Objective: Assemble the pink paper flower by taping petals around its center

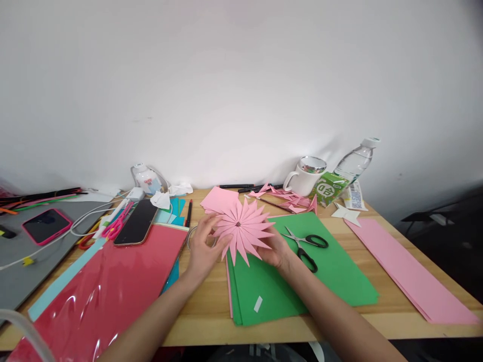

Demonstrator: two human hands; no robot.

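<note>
A pink folded-paper star point(245, 229) with many pointed rays and a small hole at its centre is held up above the table. My left hand point(204, 246) pinches its left side between thumb and fingers. From below and the right, my right hand point(277, 249) grips it, its fingers mostly hidden behind the paper. Under the hands lie green paper sheets point(332, 261), with open black-handled scissors point(304, 244) on top. A stack of pink paper point(219, 198) sits just behind the star, and loose folded pink pieces point(298, 201) are heaped to its right.
A white mug point(305, 176), a green carton point(329, 188) and a tilted water bottle point(356, 161) stand at back right. Pink strips point(407, 271) lie along the right. On the left are red paper in plastic point(113, 286), a black phone point(136, 223) and pink scissors point(116, 223).
</note>
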